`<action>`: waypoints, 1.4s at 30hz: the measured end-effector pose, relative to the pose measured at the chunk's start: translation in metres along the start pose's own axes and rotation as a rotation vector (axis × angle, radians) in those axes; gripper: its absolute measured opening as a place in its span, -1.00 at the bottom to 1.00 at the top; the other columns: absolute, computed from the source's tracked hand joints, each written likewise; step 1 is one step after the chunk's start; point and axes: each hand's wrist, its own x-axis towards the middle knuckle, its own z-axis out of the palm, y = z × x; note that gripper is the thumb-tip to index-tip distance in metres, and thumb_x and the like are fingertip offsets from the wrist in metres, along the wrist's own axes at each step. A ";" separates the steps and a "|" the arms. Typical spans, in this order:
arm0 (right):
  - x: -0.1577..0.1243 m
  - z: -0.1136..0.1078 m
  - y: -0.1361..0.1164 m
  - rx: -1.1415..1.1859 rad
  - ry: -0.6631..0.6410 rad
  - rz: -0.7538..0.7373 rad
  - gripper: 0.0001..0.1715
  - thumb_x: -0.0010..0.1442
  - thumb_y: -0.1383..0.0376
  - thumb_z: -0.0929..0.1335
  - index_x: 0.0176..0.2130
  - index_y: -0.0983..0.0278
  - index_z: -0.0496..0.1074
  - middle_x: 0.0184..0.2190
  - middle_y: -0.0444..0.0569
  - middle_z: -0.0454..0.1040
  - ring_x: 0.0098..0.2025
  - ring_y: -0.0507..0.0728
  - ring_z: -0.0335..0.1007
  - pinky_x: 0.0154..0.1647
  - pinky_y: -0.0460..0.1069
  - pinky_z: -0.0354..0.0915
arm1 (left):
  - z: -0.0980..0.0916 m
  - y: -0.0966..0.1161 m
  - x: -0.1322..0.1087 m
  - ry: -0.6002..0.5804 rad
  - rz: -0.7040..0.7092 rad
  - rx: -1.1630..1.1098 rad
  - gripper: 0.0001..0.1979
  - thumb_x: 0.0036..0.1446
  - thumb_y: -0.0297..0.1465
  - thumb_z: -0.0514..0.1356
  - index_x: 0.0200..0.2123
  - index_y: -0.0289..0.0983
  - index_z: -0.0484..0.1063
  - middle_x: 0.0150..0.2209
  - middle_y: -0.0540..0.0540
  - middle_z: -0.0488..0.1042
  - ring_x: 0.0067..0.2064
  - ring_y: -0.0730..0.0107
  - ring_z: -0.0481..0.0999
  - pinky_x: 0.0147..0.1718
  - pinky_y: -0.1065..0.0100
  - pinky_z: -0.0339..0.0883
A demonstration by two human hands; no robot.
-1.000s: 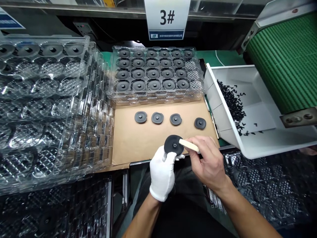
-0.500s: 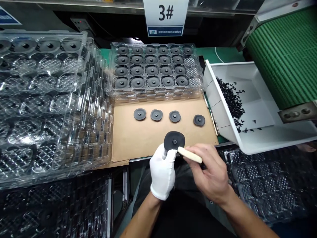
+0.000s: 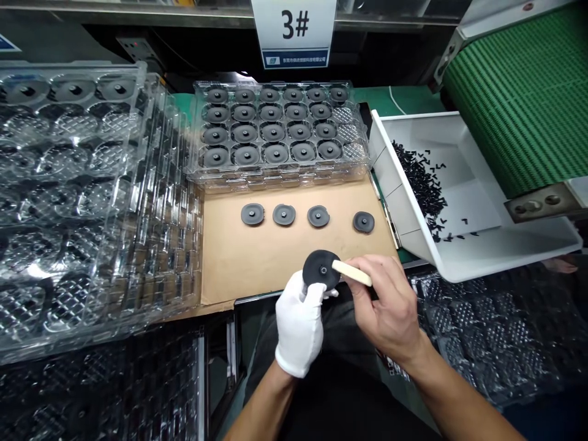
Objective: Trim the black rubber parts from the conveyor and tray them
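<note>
My left hand [image 3: 299, 324], in a white glove, grips a round black disc [image 3: 316, 267] with a small raised hub by its lower edge. Between the bare fingers and thumb of my right hand [image 3: 383, 303] is a cream-coloured, flat sponge-like pad [image 3: 353, 272]. The pad's tip lies against the right side of the disc, or just above it; I cannot tell which. Beyond my hands, several dark discs [image 3: 283, 214] lie in a row on the brown cardboard [image 3: 257, 257], with one disc [image 3: 363, 222] set apart to the right.
Behind the cardboard stands a clear plastic tray [image 3: 275, 174] holding many discs. Stacked clear trays [image 3: 169, 245] rise on the left. At right, a white bin [image 3: 478, 257] with small black pieces [image 3: 422, 190] sits beside a green conveyor belt [image 3: 519, 98]. More trays [image 3: 487, 331] are at lower right.
The pad has shifted from the disc's lower right edge up to its right side, and the disc has tilted slightly. The whole view has moved a little.
</note>
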 end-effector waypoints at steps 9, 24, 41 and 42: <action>0.011 0.006 0.003 0.064 -0.131 0.001 -0.78 0.39 0.40 0.38 0.02 0.27 0.52 -0.12 0.04 0.58 -0.07 0.19 0.44 -0.01 0.13 0.35 | -0.002 -0.008 -0.005 -0.056 -0.004 0.075 -0.81 0.33 -0.33 0.16 -0.11 -0.22 0.56 -0.27 0.02 0.59 -0.31 0.42 0.51 -0.26 0.42 0.40; 0.009 -0.019 0.008 0.150 -0.374 -0.027 -0.84 0.42 0.34 0.37 -0.03 0.15 0.52 -0.12 -0.08 0.57 -0.04 0.17 0.37 0.04 0.14 0.25 | -0.017 -0.022 -0.002 -0.248 0.344 0.135 -0.72 0.41 -0.40 -0.02 -0.18 -0.22 0.50 -0.23 -0.07 0.55 -0.19 0.33 0.52 -0.08 0.29 0.41; 0.024 -0.052 0.027 0.116 -0.536 -0.170 -0.75 0.43 0.42 0.31 0.04 0.17 0.47 -0.09 -0.04 0.55 -0.04 0.17 0.32 0.01 0.12 0.24 | -0.032 -0.018 -0.001 -0.344 0.343 0.232 -0.74 0.35 -0.41 0.01 -0.23 -0.27 0.50 -0.19 -0.15 0.61 -0.17 0.27 0.55 -0.07 0.25 0.42; 0.025 -0.051 0.026 0.147 -0.552 -0.180 -0.76 0.43 0.40 0.31 0.03 0.17 0.47 -0.09 -0.03 0.54 -0.03 0.16 0.33 0.02 0.11 0.26 | -0.032 -0.017 -0.001 -0.356 0.342 0.235 -0.75 0.36 -0.40 0.01 -0.23 -0.26 0.49 -0.20 -0.14 0.61 -0.18 0.26 0.55 -0.08 0.25 0.42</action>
